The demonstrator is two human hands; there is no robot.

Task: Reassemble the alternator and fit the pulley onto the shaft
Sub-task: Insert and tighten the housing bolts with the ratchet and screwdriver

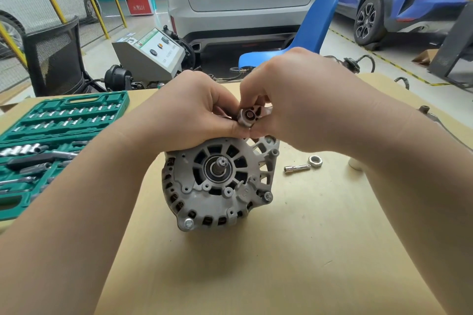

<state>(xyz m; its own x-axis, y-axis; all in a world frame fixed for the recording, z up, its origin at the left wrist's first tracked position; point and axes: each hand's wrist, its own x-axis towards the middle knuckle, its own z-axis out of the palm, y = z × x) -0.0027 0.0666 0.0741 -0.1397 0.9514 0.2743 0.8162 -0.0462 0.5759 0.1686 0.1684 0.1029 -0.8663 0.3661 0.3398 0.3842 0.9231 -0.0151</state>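
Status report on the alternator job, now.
Both hands, left and right, pinch small metal part above alternator. Shaft bare, no pulley fitted. Nut loose on table. Nothing blocking.

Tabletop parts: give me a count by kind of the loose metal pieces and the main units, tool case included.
Grey cast-aluminium alternator: 1
Small silver metal cylinder part held in both hands' fingers: 1
Silver hex nut: 1
Chrome socket extension bar: 1
Green plastic socket-set case: 1
Total: 5

Head-worn view, facing forward and down, close over table (294,250)
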